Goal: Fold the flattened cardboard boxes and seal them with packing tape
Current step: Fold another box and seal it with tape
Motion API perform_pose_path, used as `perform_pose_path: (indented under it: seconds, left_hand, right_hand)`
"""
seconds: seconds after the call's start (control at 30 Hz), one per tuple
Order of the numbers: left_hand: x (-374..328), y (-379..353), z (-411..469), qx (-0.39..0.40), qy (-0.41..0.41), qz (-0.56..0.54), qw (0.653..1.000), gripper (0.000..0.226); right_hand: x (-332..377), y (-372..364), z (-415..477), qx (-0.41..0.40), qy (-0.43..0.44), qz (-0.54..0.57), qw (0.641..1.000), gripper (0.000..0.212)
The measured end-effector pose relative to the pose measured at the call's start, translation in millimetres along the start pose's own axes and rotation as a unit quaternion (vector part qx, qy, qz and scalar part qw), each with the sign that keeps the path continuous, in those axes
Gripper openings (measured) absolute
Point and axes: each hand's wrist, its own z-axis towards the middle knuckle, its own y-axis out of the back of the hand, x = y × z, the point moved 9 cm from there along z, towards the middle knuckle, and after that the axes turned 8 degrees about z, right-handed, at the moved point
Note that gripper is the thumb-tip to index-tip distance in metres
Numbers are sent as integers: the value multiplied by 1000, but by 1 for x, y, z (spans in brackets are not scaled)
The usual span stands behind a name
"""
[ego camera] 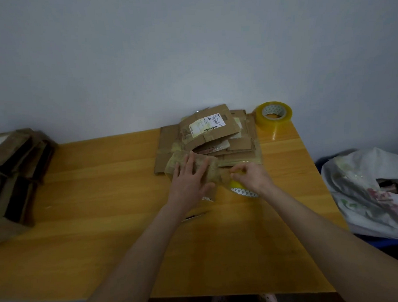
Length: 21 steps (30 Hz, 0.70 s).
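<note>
Wooden desk (pixel 104 200) against a grey wall: the left hand (pixel 190 176) presses flat on a small cardboard box (pixel 213 172) before the flattened stack (pixel 215 132); the right hand (pixel 251 176) pinches packing tape (pixel 240 189) beside it. Likely risk: tape wrinkling or self-sticking if the box slides.

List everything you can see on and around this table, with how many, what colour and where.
table: one, yellow-orange wood, middle of view
flattened boxes: a pile, brown, far table edge by the wall
small box: one, brown, before the pile, under the left hand
far tape roll: one, clear yellowish, far right corner
near tape roll: one, yellow, beneath the right hand
folded boxes: a heap, brown, left side
bag: one, white with prints, right of the table
left hand: one, flat on the small box
right hand: one, pinching the small box's right end
</note>
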Motion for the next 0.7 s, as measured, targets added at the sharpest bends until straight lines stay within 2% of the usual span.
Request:
perform_pose_path:
  seconds: [0.07, 0.13, 0.2, 0.27, 0.3, 0.37, 0.4, 0.47, 0.57, 0.7]
  left_hand:
    - [3, 8, -17, -70, -14, -36, 997, 83]
    - [0, 12, -39, -151, -30, -38, 987, 79]
    - [4, 11, -57, -219, -20, -57, 974, 62]
    - [10, 2, -71, -249, -1, -69, 966, 37]
    - [11, -7, -74, -229, 4, -54, 972, 30]
    - [14, -47, -74, -79, 31, -22, 996, 32]
    - [20, -70, -76, -2, 60, -8, 998, 36]
    - [32, -97, -79, 80, 108, 10, 991, 34]
    - [32, -100, -73, 86, 126, -3, 988, 21]
    - [23, -66, -79, -1, 153, -100, 983, 17]
  right_hand:
    - [6, -6, -1, -3, 12, -11, 1000, 23]
    - [11, -10, -1, -7, 17, -19, 1000, 22]
    - [11, -9, 0, -13, 12, -21, 1000, 22]
    - [8, -7, 0, -12, 6, -7, 1000, 24]
    - [6, -6, 0, -11, 5, -1, 1000, 24]
    - [2, -4, -1, -11, 3, 7, 1000, 24]
    - [0, -4, -1, -11, 1, 13, 1000, 24]
    - [-3, -4, -3, -13, -7, 28, 1000, 23]
    - [-5, -4, -4, -13, -13, 31, 999, 24]
    - [-6, -2, -2, -10, -14, 44, 999, 26]
